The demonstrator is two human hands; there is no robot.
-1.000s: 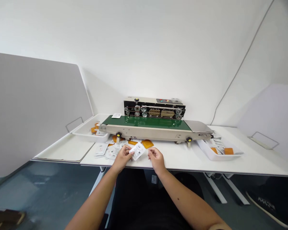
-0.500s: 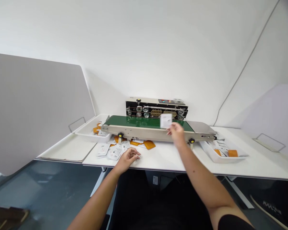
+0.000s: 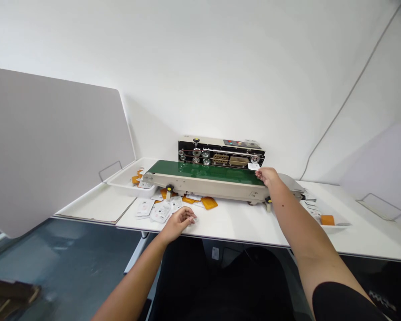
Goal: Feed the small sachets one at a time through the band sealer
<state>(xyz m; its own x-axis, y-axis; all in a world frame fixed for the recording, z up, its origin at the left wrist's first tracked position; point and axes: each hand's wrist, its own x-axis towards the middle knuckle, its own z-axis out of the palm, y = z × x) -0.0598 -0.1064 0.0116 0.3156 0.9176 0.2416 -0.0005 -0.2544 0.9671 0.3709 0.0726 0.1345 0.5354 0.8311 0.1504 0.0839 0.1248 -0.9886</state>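
Observation:
My right hand (image 3: 266, 175) pinches a small white packet (image 3: 253, 166) by its near edge. It holds the packet nearly flat at the right end of the sealing machine (image 3: 221, 151), just above the green conveyor belt (image 3: 207, 171). My left hand (image 3: 178, 223) rests at the table's front edge, fingers loosely curled and apart, with nothing clearly held. Just left of it lie several printed white packets (image 3: 161, 211), overlapping in a loose pile. Orange packets (image 3: 209, 203) lie partly beneath the conveyor.
On the left stands a white tray (image 3: 125, 189) with orange and white packets. A second white tray (image 3: 332, 228) at the right holds more packets, partly hidden by my right arm. Grey panels (image 3: 53, 147) flank the white table (image 3: 234, 227). Black-and-yellow knobs (image 3: 169, 188) stick out below the conveyor.
My right hand has moved to the right and farther in, taking the white packet from above the belt to the machine's right end. The packet has tilted flatter. My left hand has barely moved.

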